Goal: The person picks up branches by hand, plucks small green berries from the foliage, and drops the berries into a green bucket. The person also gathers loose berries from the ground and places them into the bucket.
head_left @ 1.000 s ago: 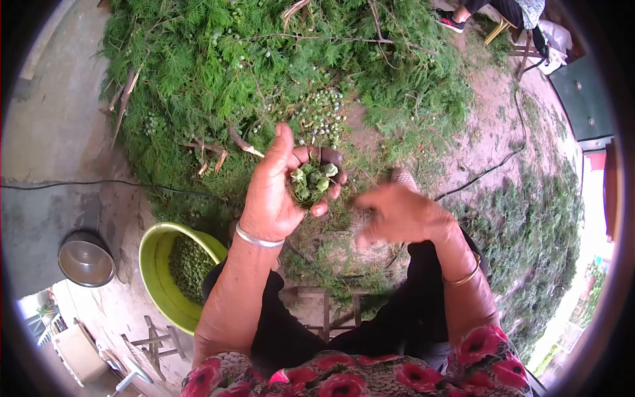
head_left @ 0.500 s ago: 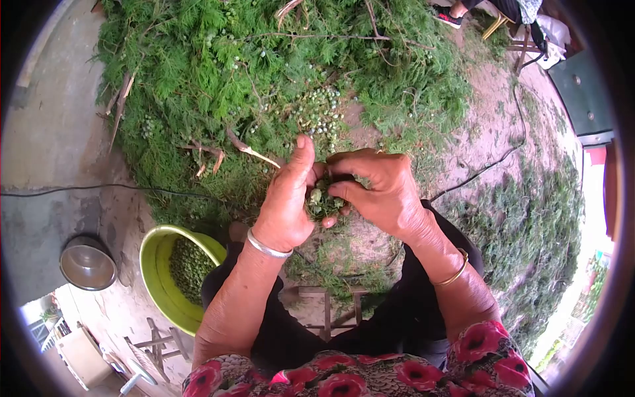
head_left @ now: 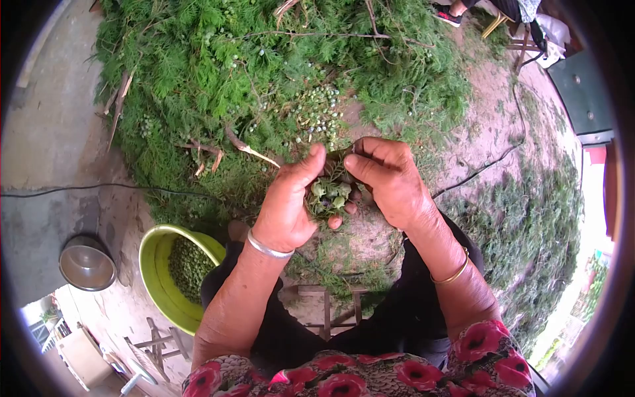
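My left hand (head_left: 284,202) is cupped palm up, its fingers curled around a small heap of green seed cones (head_left: 329,194) mixed with leafy bits. Right against it, my right hand (head_left: 395,182) pinches a thin green sprig (head_left: 339,173) between thumb and fingers, just over the heap. Part of the sprig is hidden by the fingers. Beyond both hands lies a big pile of leafy evergreen branches (head_left: 198,73), with loose cones (head_left: 321,109) scattered at its near side. A yellow-green bucket (head_left: 148,264) by my left knee holds many more green cones (head_left: 188,268).
Left of the bucket sits a metal bowl (head_left: 88,263). A black cable (head_left: 493,161) crosses the ground at right, beside spread-out green clippings (head_left: 529,245). Another person's shoe (head_left: 450,16) shows at the top right. A wooden stool (head_left: 159,344) stands at lower left.
My right hand has shifted slightly up and right, opening a gap that shows more of the cones in my left palm. My left thumb has tilted toward the right.
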A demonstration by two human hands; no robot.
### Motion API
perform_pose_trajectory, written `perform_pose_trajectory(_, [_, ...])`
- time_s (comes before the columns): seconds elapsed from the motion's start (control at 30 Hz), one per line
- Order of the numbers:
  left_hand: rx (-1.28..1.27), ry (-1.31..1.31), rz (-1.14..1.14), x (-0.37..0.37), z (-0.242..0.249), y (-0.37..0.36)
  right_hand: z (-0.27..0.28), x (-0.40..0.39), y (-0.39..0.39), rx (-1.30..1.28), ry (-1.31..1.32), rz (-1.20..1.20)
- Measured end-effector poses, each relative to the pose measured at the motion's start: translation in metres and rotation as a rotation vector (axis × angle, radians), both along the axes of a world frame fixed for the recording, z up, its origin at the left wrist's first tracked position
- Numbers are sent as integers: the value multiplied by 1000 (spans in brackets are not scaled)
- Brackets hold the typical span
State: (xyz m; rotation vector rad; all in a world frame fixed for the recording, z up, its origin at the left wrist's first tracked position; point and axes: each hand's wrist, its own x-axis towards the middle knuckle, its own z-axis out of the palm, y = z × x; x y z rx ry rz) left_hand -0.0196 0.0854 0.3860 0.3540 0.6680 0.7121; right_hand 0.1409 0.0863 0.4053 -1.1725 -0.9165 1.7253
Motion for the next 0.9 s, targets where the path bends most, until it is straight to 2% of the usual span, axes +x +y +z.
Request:
perform_pose_trajectory(0.13, [-32,19,97,0,1,-3,-3,-1,3,-71,59,-65])
perform_pose_trajectory(0.3, [3,-31,113,1,-2,-4,-14,1,7,5,67,-157])
perform_pose_trajectory(0.33, [24,23,114,2,-1,-4,-11,1,7,4,67,-157])
perform_pose_trajectory(0.4, [43,79,115,2,-1,-3,-2,2,6,247,-202,-39])
perform_pose_trajectory(0.57, [-4,129,135,1,0,-2,-1,-5,4,309,-281,35])
perform_pose_trajectory(0.63, [26,175,89,3,6,-1,4,-6,3,193,-221,43])
perform_pose_trajectory(0.77, [76,190,40,0,4,-2,3,-1,6,169,-216,71])
perform_pose_trajectory(0.83, [34,113,55,-1,-4,-1,-6,5,8,523,-552,-18])
perform_pose_trajectory(0.87, [-6,35,69,-2,-6,0,-6,8,10,523,-550,-17])
perform_pose_trajectory(0.9, [-6,36,71,-2,-6,1,-5,12,13,405,-465,-80])
